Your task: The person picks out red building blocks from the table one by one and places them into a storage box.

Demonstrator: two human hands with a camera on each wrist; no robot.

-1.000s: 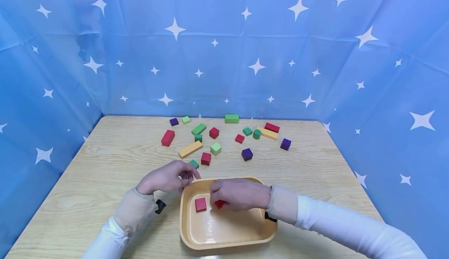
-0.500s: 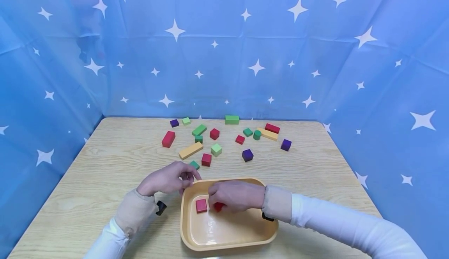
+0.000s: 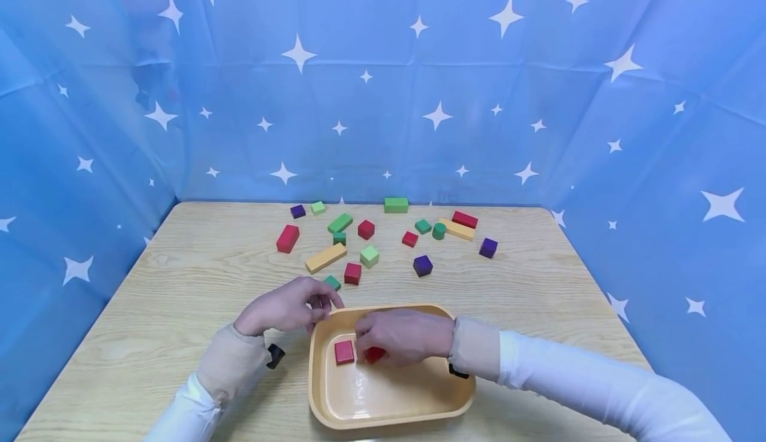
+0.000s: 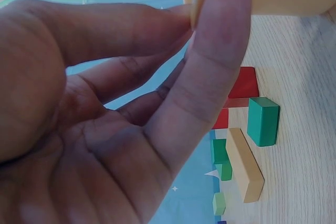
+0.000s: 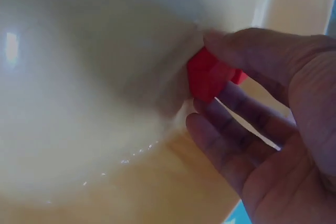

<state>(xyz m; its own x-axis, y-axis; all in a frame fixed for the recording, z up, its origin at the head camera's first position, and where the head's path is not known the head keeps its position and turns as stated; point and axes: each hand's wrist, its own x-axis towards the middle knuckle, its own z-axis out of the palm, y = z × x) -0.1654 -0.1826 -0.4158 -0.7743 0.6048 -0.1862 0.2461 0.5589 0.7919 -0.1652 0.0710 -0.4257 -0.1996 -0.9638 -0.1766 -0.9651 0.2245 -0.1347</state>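
A shallow beige plastic tub (image 3: 391, 422) stands at the table's front. My left hand (image 3: 288, 304) pinches the tub's far left rim between thumb and fingers, as the left wrist view shows close up. Inside the tub, my right hand (image 3: 409, 335) reaches down and holds a red block (image 5: 207, 74) between thumb and fingertips, close over the tub's floor. Fingers partly hide that block in the head view. Just left of it, a flat red square block (image 3: 344, 352) lies on the tub's floor. A green block (image 3: 332, 283) lies beside my left fingertips, beyond the tub.
Several wooden blocks lie scattered on the table's far half. Among them are a red cube (image 3: 353, 273), a yellow plank (image 3: 326, 257), a light green cube (image 3: 369, 256), a purple cube (image 3: 423, 266) and a green cylinder (image 3: 439, 230). A blue starry curtain (image 3: 383, 96) surrounds the table.
My right hand has shifted slightly left inside the tub, still holding the red block, which has turned a little. The left hand stays at the rim.
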